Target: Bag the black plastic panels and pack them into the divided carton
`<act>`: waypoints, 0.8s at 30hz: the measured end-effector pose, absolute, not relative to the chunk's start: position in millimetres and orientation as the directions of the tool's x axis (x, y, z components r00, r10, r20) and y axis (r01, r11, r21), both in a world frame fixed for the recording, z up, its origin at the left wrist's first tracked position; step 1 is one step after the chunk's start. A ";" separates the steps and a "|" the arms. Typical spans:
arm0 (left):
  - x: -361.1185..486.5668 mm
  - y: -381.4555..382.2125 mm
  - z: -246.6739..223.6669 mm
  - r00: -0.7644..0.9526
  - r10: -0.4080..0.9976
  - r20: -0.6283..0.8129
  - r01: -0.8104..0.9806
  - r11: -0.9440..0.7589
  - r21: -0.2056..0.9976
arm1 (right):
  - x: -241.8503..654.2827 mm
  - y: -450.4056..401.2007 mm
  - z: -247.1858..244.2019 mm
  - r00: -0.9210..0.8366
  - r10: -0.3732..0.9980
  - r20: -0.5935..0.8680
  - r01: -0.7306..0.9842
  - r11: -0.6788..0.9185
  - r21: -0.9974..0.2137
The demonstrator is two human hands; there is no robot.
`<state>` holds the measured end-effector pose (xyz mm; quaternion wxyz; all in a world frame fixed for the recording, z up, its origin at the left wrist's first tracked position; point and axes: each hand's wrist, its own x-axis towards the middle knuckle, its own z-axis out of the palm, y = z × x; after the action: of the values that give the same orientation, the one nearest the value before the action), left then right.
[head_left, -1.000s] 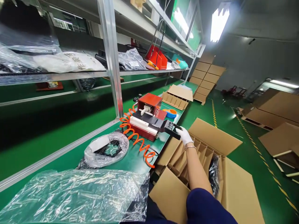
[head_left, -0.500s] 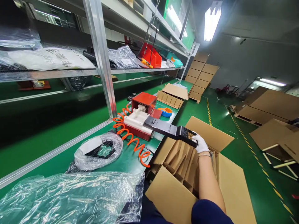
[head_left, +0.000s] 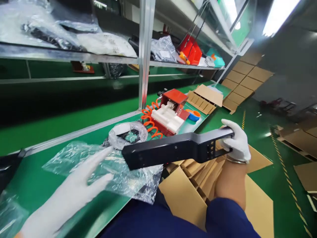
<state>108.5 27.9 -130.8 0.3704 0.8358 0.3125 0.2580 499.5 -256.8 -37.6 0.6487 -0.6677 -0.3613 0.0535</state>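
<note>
Gloved in white, my right hand (head_left: 236, 140) grips the open handle end of a long black handheld housing (head_left: 158, 150), which is held in the air above the bench edge. Its blunt end points left. My left hand (head_left: 86, 180), also in a white glove, reaches in with thumb and fingers apart, just short of that blunt end. Beneath both lies a clear plastic bag (head_left: 146, 185) on the green bench. Behind the housing stands a red press-like fixture (head_left: 175, 96) with a white cradle (head_left: 167, 117); nothing lies in the cradle.
An open carton (head_left: 183, 198) with cardboard dividers stands at the bench's right edge. On the bench are a wrapped coil (head_left: 115, 137), an orange coiled hose (head_left: 147, 115), a blue-and-orange tape roll (head_left: 193, 115) and a divided cardboard box (head_left: 201, 102). A metal post (head_left: 146, 56) rises behind.
My right hand has lifted the black housing off the white cradle, bringing it nearer and turning it on its side. My left hand has come into view. The view has swung left.
</note>
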 end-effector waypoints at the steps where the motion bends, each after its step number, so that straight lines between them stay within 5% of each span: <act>1: 117.7 21.7 -123.0 0.765 0.632 0.124 0.312 -0.533 0.787 | 492.6 -235.9 -27.6 0.668 0.632 0.392 0.442 0.086 -0.893; 3: 136.6 8.2 -111.7 0.905 0.421 -0.059 0.285 -0.498 0.819 | 481.3 -190.2 -12.3 0.520 0.755 0.401 0.495 0.116 -0.861; 5: 148.0 -2.3 -108.8 0.900 0.392 -0.189 0.352 -0.400 0.846 | 472.8 -145.3 -6.5 0.409 0.796 0.446 0.536 0.186 -0.823; 8: 143.5 -5.2 -116.0 0.790 0.566 -0.237 0.366 -0.124 0.922 | 452.8 -93.7 -21.8 0.373 0.749 0.547 0.561 0.288 -0.776; 11: 127.3 3.2 -125.9 0.555 0.809 -0.195 0.146 0.136 0.980 | 404.3 -69.1 -64.6 0.447 0.680 0.581 0.531 0.321 -0.784; 15: 118.5 11.9 -132.9 0.053 0.996 -0.074 -0.008 0.074 0.997 | 305.4 -62.4 -133.6 0.148 0.956 0.251 0.461 0.158 -0.873; 17: 119.3 11.5 -134.8 -0.114 0.993 -0.006 0.032 0.010 0.999 | 263.7 -59.2 -156.6 0.113 0.969 0.218 0.496 0.135 -0.858; 24: 119.0 7.0 -141.9 -0.181 0.983 0.034 -0.081 -0.049 0.995 | 233.5 -39.2 -175.1 0.100 0.959 0.266 0.564 0.166 -0.809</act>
<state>119.0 7.0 -141.9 0.4633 0.4413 0.5107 0.5743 233.5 -39.2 -175.1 0.4306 -0.6037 -0.6304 0.2295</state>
